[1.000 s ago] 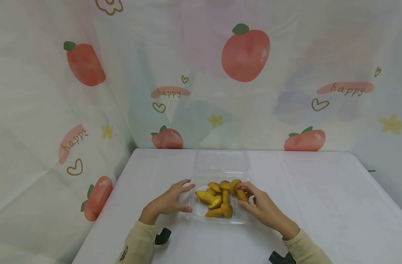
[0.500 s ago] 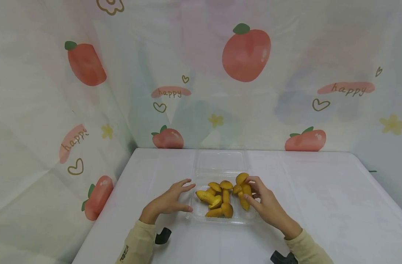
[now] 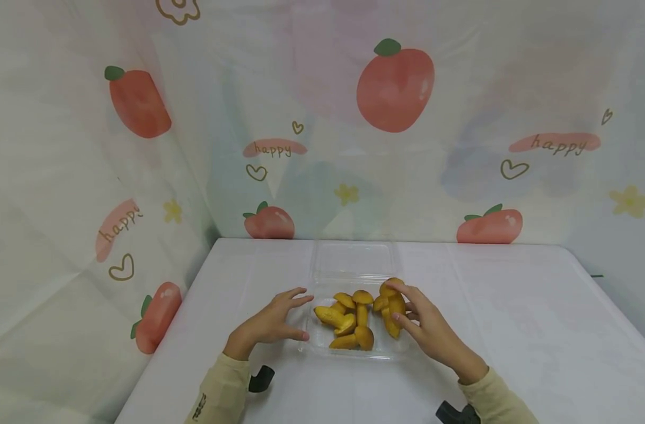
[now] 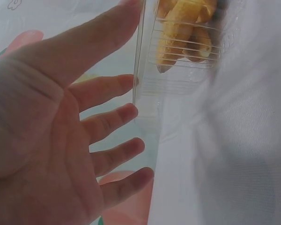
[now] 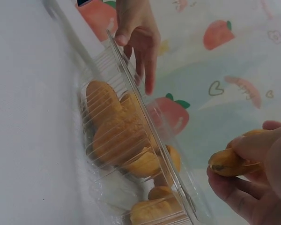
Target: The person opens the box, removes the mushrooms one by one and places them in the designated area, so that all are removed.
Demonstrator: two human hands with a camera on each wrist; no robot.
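A clear plastic clamshell box (image 3: 316, 347) holds several yellow-brown mushrooms (image 3: 330, 318), most lying in its left and middle part. At its right side, my right hand (image 3: 433, 327) pinches a mushroom (image 3: 396, 304) between thumb and fingers; in the right wrist view this mushroom (image 5: 225, 164) is held above the rim. Another mushroom (image 3: 380, 304) sits just left of the held one. My left hand (image 3: 271, 321) is spread at the box's left edge, and in the left wrist view its fingers (image 4: 112, 119) are extended by the rim, gripping nothing.
The box's hinged lid (image 3: 354, 259) lies open toward the back of the white-covered table (image 3: 486, 294). Behind and to the left hang printed fabric walls (image 3: 322, 106). Dark wrist-camera mounts (image 3: 261, 380) sit under the sleeves.
My right hand has lifted a mushroom at the box's right side and drawn it slightly rightward. Its fingers have since shifted on the cap. My left hand stays in place.
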